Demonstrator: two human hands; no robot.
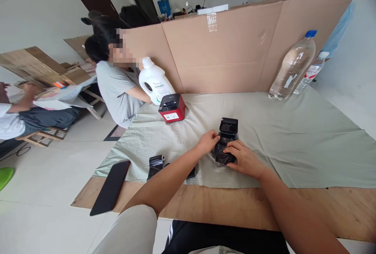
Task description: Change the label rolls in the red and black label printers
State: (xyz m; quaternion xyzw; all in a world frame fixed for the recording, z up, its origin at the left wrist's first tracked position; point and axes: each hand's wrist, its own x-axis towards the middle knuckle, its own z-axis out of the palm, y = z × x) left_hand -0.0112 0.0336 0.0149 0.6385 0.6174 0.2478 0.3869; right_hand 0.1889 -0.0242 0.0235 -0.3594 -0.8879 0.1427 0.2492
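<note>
A small black device [228, 125] with its lid tipped up stands on the cloth before me, with shiny black film [222, 153] spread over its near part. My left hand [209, 141] is closed, its fingertips pinching at the device's left edge. From the right, my right hand [243, 157] bends its fingers over the film, with the thumb by the lower corner. What lies under those fingers is hidden. Left of my forearm rests a roll of black film [156, 164] with a pale core; my arm covers part of it.
A red and black box-shaped device [172, 108] stands beside a white jug [155, 81]. A large water bottle [293, 68] and a smaller bottle [311, 73] stand at the right. A cardboard screen [217, 54] closes the back. A phone [110, 187] lies at the left edge. Other people sit nearby.
</note>
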